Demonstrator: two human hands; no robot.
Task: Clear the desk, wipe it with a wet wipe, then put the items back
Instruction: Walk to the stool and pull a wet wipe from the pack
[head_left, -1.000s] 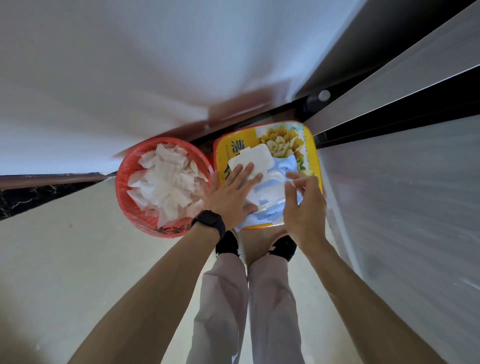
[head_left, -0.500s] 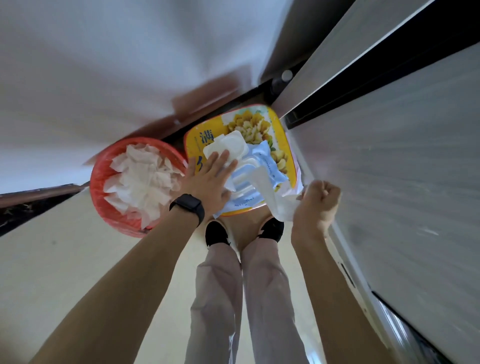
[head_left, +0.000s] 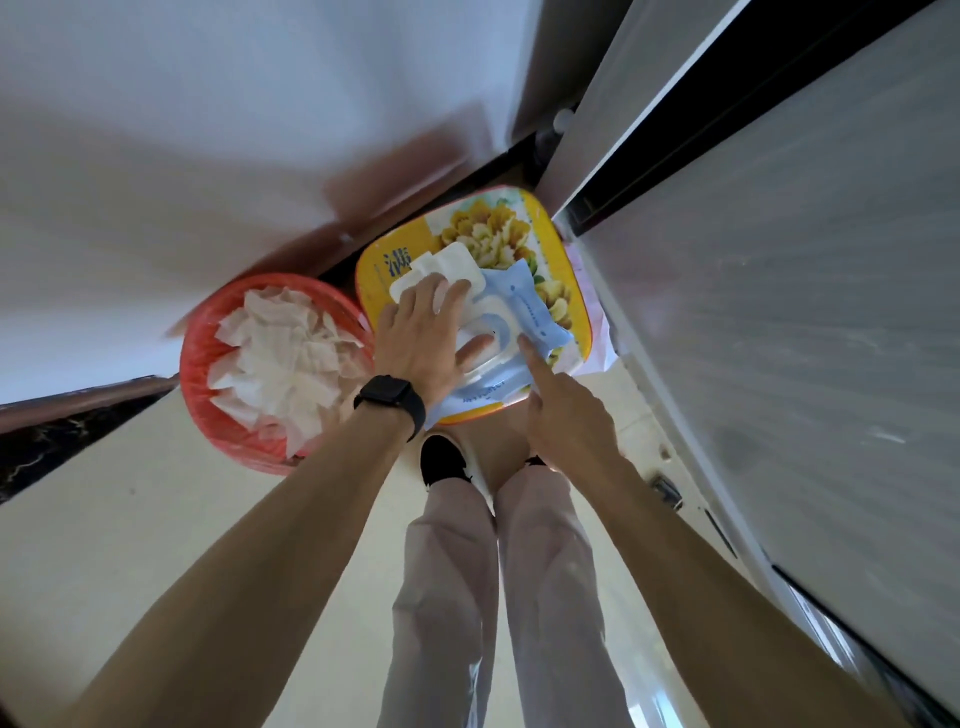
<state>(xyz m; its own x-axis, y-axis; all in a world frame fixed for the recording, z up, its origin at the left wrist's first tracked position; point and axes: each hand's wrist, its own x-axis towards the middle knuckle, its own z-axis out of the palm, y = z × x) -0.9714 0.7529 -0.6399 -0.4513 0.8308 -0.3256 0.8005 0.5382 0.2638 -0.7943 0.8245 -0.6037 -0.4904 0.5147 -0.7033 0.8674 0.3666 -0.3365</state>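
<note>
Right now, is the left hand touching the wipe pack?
Touching. The head view shows the left hand lying flat on the wipe pack, fingers over its white lid, thumb by the opening.

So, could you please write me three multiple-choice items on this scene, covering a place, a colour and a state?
1. Where is the red basket?
A. beside the yellow flowered surface, on its left
B. stacked on top of it
C. behind the person's feet

2. What colour is the wristwatch?
A. white
B. black
C. red

3. How does the left hand lie?
A. clenched in a fist
B. hanging at the side
C. flat on the wipe pack

Answers:
1 A: the basket stands next to the yellow surface, on its left.
2 B: the watch and its band are black.
3 C: the hand's straight fingers rest on the pack.
</note>
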